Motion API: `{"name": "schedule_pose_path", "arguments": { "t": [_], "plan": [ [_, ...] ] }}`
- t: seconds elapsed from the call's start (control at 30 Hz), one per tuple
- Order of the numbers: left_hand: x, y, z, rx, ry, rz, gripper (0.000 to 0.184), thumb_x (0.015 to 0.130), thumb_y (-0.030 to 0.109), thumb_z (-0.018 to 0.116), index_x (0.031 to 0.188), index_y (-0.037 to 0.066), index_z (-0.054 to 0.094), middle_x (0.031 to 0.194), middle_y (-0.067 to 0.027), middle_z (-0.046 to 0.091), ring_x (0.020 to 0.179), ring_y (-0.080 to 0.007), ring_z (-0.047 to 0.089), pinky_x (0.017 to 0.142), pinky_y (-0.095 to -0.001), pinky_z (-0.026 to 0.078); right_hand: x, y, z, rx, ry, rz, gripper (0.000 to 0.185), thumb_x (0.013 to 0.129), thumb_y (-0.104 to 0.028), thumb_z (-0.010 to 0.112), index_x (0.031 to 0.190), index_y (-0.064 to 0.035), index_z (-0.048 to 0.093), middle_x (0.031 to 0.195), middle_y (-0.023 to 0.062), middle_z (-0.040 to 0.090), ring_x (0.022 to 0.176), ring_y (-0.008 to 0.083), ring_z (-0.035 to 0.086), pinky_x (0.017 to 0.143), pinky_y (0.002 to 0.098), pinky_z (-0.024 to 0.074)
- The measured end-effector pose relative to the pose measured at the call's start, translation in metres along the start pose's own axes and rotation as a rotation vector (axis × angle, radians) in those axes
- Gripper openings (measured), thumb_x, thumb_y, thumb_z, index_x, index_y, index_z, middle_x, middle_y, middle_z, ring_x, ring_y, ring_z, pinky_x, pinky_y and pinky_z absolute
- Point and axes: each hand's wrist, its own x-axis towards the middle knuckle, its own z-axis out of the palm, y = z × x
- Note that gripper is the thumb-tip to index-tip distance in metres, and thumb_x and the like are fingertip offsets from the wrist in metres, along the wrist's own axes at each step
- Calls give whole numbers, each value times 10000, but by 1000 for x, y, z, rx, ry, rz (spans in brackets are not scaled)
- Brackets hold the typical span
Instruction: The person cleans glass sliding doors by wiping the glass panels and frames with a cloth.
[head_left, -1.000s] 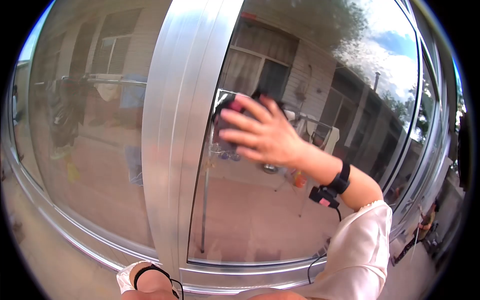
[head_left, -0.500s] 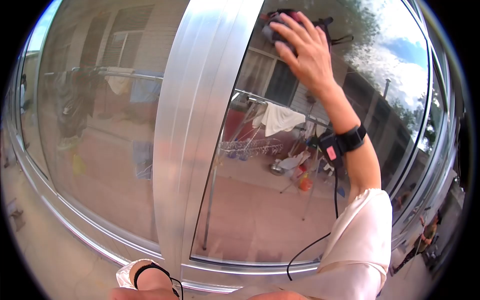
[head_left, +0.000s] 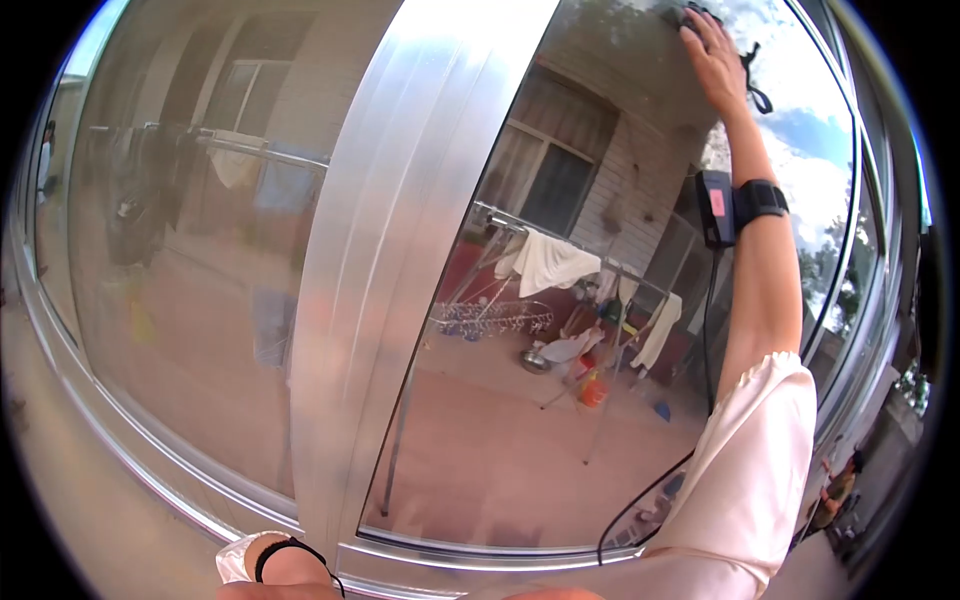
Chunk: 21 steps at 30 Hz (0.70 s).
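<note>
My right hand is raised high at the upper right, its fingers bent over a dark, cloth-like thing held against the glass pane. A black strap loop shows beside the hand; the held thing is mostly covered, so its exact kind is unclear. The right wrist carries a black band with a small box and a cable. At the bottom edge, my left hand shows only around the wrist, which has a dark band; its fingers are out of view.
A wide metal frame post divides the pane from another glass panel at left. Through or reflected in the glass appear a drying rack with a white cloth and an orange container. Another person is at lower right.
My right hand has moved up and to the right across the glass with the dark thing, and the arm is straighter. The view has shifted slightly. My left wrist stays low.
</note>
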Motion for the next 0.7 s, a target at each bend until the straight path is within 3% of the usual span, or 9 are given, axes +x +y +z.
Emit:
{"name": "schedule_pose_path", "arguments": {
  "t": [0.07,0.13,0.27,0.3,0.4,0.47,0.53,0.63,0.7],
  "plan": [
    [-5,2,-3,120,35,35,405,945,372,415,1336,283,468,1437,232,346,1358,-73,247,1104,-559,6,21,31,5,-106,9,96,499,931,-427,438,1350,-159,476,1461,114,364,1385,297,250,1116,423,211],
    [-6,-2,-3,75,60,-18,377,935,339,440,1306,292,493,1424,238,361,1344,-69,268,1103,-555,13,29,82,31,-326,159,-411,437,929,-399,463,1332,-232,495,1443,34,406,1362,267,312,1086,390,264],
    [-10,6,-11,-37,107,-93,343,921,290,478,1260,304,529,1405,248,383,1324,-64,300,1103,-548,25,-116,-81,-11,-13,59,-361,423,883,-336,532,1293,-232,537,1403,44,452,1346,285,322,1062,458,266],
    [-5,22,-20,218,145,-280,332,917,283,486,1244,289,547,1381,249,408,1311,-71,320,1096,-556,38,-158,-111,-25,-13,-54,-361,427,860,-309,559,1280,-233,548,1413,47,438,1346,308,316,1055,516,257],
    [-31,2,-30,572,261,-283,316,932,224,515,1242,194,572,1252,137,558,1162,-101,485,1048,-477,272,-290,-165,-53,185,-442,-579,583,729,-351,667,1290,-276,526,1432,11,405,1345,304,320,1015,572,279],
    [-42,-7,-64,466,-162,-290,413,809,65,439,1192,217,450,1322,-206,410,1248,-355,407,1070,-569,255,-366,-185,-78,267,-639,-712,584,731,-346,670,1285,-271,503,1440,-42,386,1343,235,343,993,498,341],
    [-43,1,-75,619,-281,-429,405,782,56,455,1161,198,452,1324,-207,411,1251,-376,395,1067,-572,255,-412,-184,-85,384,-685,-748,568,744,-319,662,1283,-273,490,1446,-56,381,1333,192,369,1006,414,361],
    [-47,0,-79,876,-523,-569,357,753,38,494,1091,149,474,1289,-188,440,1237,-380,402,1057,-576,265,-371,-147,-88,352,-712,-805,577,732,-338,671,1280,-278,500,1415,-35,429,1331,230,372,1016,476,339],
    [-53,-3,-80,1047,-704,-571,318,733,18,492,1041,96,510,1282,-197,461,1225,-388,423,1052,-564,277,-310,-107,-81,222,-466,-692,526,707,-317,693,1215,-257,570,1394,14,453,1301,275,390,989,491,325]
  ]
}}
